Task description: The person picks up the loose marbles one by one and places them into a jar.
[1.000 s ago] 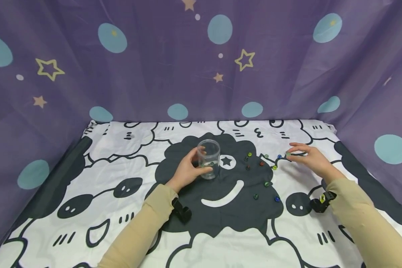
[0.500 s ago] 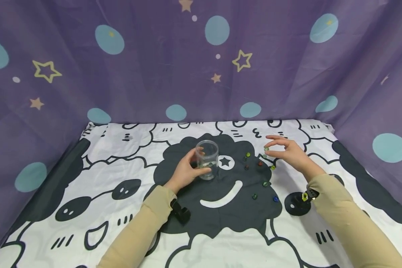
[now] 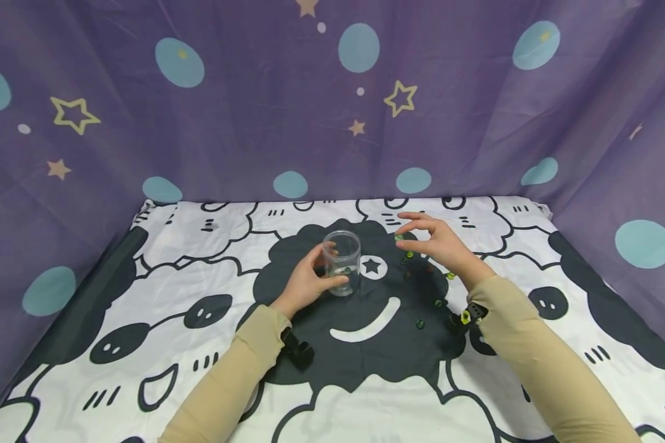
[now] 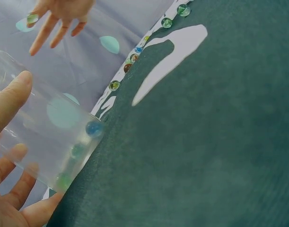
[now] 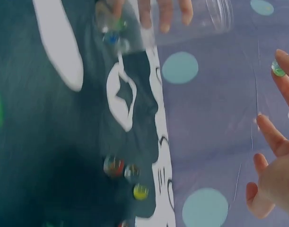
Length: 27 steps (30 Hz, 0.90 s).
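The patterned cloth forms the work surface; because it yields, a tug or wrinkle could set round items rolling. The left hand is wrapped around a clear jar, thumb in front; a sideways push could tilt the jar. The right hand is raised to the right of the jar, thumb and index finger pinching a pale green marble. The jar appears upright, although contact between its base and the cloth cannot be confirmed; tipping would probably spill the blue marble and others at its bottom. Loose marbles, including a yellow marble, lie to its right and may scatter if brushed. The pinched marble is likely slick: uneven fingertip pressure could eject it.
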Available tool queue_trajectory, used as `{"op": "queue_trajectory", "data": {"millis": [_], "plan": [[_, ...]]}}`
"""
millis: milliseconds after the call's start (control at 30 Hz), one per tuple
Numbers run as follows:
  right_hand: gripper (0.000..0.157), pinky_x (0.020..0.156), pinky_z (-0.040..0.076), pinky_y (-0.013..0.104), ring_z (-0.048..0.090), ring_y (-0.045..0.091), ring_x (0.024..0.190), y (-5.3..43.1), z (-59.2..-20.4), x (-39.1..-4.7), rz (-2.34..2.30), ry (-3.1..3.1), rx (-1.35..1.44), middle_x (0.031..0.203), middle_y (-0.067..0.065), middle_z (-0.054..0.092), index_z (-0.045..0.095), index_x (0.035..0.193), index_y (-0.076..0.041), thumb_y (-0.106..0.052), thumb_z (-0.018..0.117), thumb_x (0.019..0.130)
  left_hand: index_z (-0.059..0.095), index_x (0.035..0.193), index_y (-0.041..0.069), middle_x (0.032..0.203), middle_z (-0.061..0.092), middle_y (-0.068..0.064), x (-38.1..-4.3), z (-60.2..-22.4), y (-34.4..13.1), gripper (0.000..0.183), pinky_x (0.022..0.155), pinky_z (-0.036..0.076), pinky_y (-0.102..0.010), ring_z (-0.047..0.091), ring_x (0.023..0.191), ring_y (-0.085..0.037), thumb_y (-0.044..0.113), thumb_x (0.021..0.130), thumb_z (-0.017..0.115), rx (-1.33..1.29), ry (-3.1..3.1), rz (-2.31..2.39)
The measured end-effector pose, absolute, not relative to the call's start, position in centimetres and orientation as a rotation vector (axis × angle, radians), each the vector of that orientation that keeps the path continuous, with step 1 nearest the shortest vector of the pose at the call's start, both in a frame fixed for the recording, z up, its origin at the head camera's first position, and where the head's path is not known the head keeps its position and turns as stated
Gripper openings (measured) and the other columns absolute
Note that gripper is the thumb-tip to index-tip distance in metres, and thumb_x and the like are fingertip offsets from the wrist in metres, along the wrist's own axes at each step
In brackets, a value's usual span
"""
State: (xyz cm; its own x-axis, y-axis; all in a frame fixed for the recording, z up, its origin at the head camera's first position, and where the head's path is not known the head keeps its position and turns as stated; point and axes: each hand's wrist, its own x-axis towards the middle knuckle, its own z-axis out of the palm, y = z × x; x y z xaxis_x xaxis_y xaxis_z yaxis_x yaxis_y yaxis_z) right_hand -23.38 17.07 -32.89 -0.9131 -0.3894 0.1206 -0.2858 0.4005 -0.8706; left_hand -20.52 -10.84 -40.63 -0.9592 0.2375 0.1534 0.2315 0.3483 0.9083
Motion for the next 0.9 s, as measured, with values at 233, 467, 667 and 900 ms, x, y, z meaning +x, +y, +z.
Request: {"op": "queue_trajectory", "data": {"millis": [233, 467, 667, 900], "plan": [[0.027, 0.112, 0.027, 0.058, 0.025, 0.03, 0.142, 14.1, -32.4, -23.4, -1.523, 2.551, -0.684, 0.147, 0.011, 0.039, 0.068, 0.109, 0.0, -0.015, 0.071, 0.085, 0.045, 0.137, 0.012, 0.127, 0.055, -0.009, -20.7, -40.7, -10.8, 0.069, 0.094, 0.051, -0.041, 0.054, 0.116, -0.028, 0.017, 0.078, 0.079, 0.45, 2.598, 1.732], [0.025, 0.111, 0.029, 0.058, 0.029, 0.036, 0.139, 11.6, -32.3, -23.8, -1.458, 2.586, -0.786, 0.145, 0.016, 0.041, 0.069, 0.105, -0.001, -0.013, 0.073, 0.083, 0.045, 0.137, 0.014, 0.126, 0.055, -0.007, -20.7, -40.6, -10.8, 0.069, 0.094, 0.052, -0.041, 0.054, 0.116, -0.028, 0.019, 0.078, 0.079, 0.429, 2.595, 1.711], [0.026, 0.111, 0.026, 0.062, 0.018, 0.037, 0.142, 10.3, -32.4, -23.8, -1.411, 2.6, -0.758, 0.147, 0.013, 0.039, 0.07, 0.106, -0.004, -0.018, 0.073, 0.084, 0.044, 0.138, 0.01, 0.128, 0.053, -0.013, -20.6, -40.6, -10.8, 0.069, 0.095, 0.052, -0.043, 0.054, 0.116, -0.029, 0.017, 0.079, 0.079, 0.462, 2.581, 1.735], [0.028, 0.108, 0.033, 0.058, 0.021, 0.035, 0.142, 9.5, -32.6, -24.0, -1.407, 2.566, -0.771, 0.148, 0.012, 0.038, 0.068, 0.11, -0.004, -0.019, 0.071, 0.086, 0.044, 0.138, 0.009, 0.128, 0.053, -0.011, -20.6, -40.4, -10.7, 0.068, 0.094, 0.051, -0.044, 0.054, 0.116, -0.029, 0.015, 0.079, 0.078, 0.445, 2.603, 1.708]]}}
